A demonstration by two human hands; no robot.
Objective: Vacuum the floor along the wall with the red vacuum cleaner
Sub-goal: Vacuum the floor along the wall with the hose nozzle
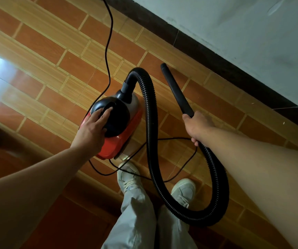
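The red vacuum cleaner [121, 135], with a black domed top, sits on the tiled floor just ahead of my feet. My left hand [92, 128] rests on its black top, fingers reaching into the handle recess. My right hand [197, 125] is closed around the base of the black nozzle tube [176, 88], whose tip points toward the wall's dark skirting [207, 54]. A ribbed black hose [150, 123] arches from the cleaner's front, loops down past my feet and comes back up to my right hand.
The black power cord [108, 51] runs from the top of the view to the cleaner and loops on the floor [45, 51] by my white shoes [129, 178]. A pale wall [252, 24] lies at upper right. Glare brightens the floor at left.
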